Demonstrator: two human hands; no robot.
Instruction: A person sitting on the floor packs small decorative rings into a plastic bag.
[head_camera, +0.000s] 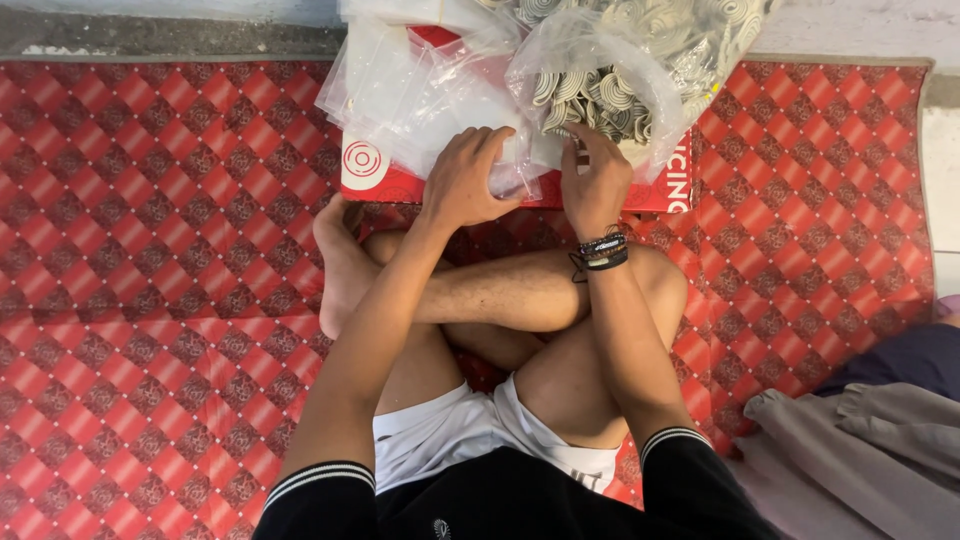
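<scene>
- A heap of pale spiral coils in a clear plastic bag (610, 95) sits on a flat red cardboard box (385, 180), just ahead of the crossed legs.
- The right hand (595, 180) pinches the bag's edge — fingers closed on the film.
- The left hand (465, 180) presses down on loose clear pouches (400, 100), fingers curled.
- Underneath lies a red diamond-patterned mat (150, 250).

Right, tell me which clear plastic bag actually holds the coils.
The clear plastic bag of pale spiral coils at upper right, by the right hand; the flat clear bags left of it look empty.

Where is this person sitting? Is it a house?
Probably a home floor used for packing work: a red patterned mat, a red box with clear bags, and a sack of grey coils.
</scene>
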